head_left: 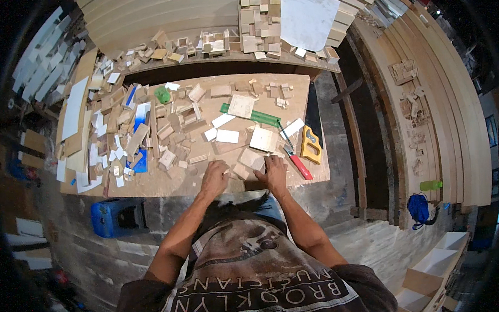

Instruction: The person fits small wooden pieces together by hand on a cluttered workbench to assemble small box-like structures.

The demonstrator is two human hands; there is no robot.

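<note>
At the near edge of the workbench [214, 88], my left hand [214, 177] has its fingers curled beside small wooden offcuts. Whatever lies between those fingers, if anything, is too small to make out. My right hand [275, 173] bends its thumb and fingers around the right edge of a flat wooden block [252, 158]. A smaller wood piece [240, 171] lies between my hands. Just beyond the right hand is a square pale wooden piece [264, 139]. A red-handled tool [299, 166] and a yellow-handled saw [311, 145] rest farther right.
A green strip [266, 118] lies partly under a wooden square [240, 106]. Wood offcuts and white pieces crowd the bench's left side, near a green round object [162, 94]. Stacked boards [445, 94] stand at right. A blue plastic stool [118, 218] sits below the bench's left.
</note>
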